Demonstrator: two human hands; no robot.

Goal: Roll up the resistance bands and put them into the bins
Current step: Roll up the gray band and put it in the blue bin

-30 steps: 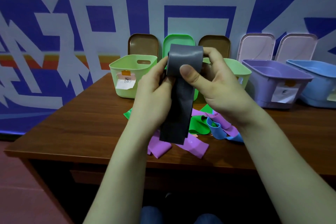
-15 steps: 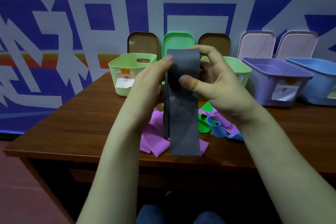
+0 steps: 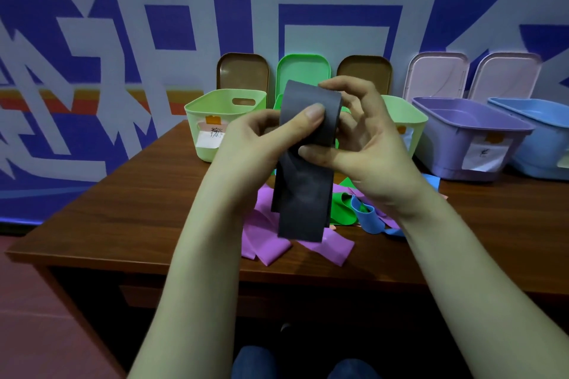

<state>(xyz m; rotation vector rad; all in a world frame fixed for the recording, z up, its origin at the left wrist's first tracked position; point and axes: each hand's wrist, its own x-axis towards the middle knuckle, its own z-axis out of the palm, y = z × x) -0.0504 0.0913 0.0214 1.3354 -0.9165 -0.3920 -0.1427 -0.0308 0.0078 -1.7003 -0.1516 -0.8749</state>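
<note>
My left hand [image 3: 255, 144] pinches the grey resistance band [image 3: 303, 194], thumb on its front. My right hand [image 3: 369, 151] curls over its folded top, thumb pressing lower down. The band's tail hangs below my fingers, over the purple band [image 3: 264, 243], green band [image 3: 341, 209] and blue band [image 3: 366, 218] on the table [image 3: 123, 209]. Beyond my fingers stands the light green bin [image 3: 215, 108].

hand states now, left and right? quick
Left hand: pinches the grey band near its top, thumb on the front.
Right hand: grips the same grey band, fingers curled round its top.
</note>
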